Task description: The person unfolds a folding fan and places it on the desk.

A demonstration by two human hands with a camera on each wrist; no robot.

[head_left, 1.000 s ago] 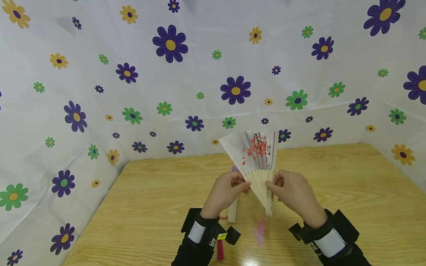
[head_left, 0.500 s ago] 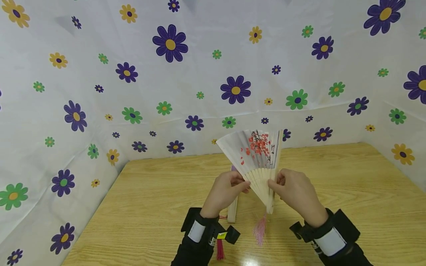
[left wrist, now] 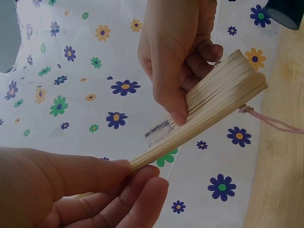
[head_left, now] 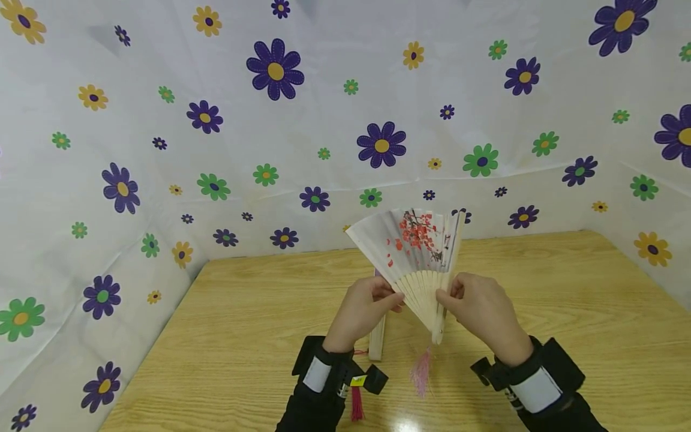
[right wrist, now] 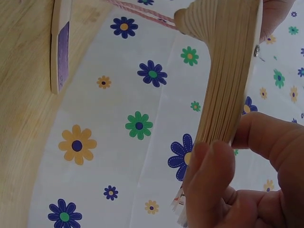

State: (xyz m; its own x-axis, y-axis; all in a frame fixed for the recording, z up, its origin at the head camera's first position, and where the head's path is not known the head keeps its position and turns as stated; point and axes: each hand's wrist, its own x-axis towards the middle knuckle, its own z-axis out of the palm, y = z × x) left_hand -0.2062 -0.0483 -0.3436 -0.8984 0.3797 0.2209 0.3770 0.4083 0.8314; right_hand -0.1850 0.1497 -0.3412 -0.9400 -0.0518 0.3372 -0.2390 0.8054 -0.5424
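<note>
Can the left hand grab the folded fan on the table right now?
Probably not just yet: the left hand pinches the open fan, so it would likely have to let go first. The folded fan looks close by, though.

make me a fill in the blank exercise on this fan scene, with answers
1. The fan is printed with ____ blossoms.
2. The tassel hanging below it is ____.
3. The left hand pinches the fan's left side, the ____ hand its right.
4. The cloth behind the table is patterned with ____.
Answers: red; pink; right; flowers
</note>
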